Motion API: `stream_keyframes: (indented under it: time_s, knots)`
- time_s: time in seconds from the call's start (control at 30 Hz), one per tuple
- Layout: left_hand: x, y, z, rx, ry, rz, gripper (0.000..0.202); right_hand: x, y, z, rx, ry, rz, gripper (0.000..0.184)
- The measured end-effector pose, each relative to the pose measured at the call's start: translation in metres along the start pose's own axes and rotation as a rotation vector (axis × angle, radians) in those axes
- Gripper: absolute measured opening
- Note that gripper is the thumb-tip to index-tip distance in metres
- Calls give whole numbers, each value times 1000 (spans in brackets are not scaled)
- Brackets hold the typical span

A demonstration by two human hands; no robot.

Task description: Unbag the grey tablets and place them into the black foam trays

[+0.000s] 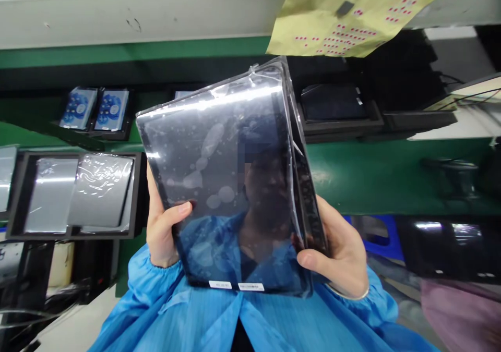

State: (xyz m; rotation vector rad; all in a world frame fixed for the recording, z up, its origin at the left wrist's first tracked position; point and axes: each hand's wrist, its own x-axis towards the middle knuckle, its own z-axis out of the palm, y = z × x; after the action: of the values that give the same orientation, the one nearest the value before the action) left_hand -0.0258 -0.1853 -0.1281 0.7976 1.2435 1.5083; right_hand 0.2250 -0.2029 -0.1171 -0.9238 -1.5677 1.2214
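Observation:
A flat black glossy screen panel [219,174] under clear plastic film is held up in front of my chest, tilted, with two small white labels along its lower edge. My left hand [166,227] grips its left edge, thumb on the front. My right hand [340,253] is closed on the lower right edge, thumb in front and fingers behind. A second dark panel or backing [307,185] shows behind its right side, slightly apart from it, and my right hand holds that edge too. Most of the second piece is hidden.
At left, a black tray [139,195] holds film-covered flat panels. Smaller black trays with blue-printed panels [111,109] stand behind. More dark panels [332,101] lie in trays at back right. A yellow sheet with red marks [352,18] hangs overhead. A blue bin [385,242] is at right.

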Motion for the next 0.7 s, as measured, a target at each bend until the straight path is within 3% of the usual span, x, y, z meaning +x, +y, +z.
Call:
stream_keyframes:
  time_s: [0.33,0.57,0.7]
  knots:
    - [1,0,-3,-19,-15,12,74,-6,8,5,143,93,83,60]
    - [2,6,0,-54,106,-38,81,-9,16,12,281,208,181,64]
    - [0,8,-2,-21,58,-5,79,-8,15,11,292,232,173,62]
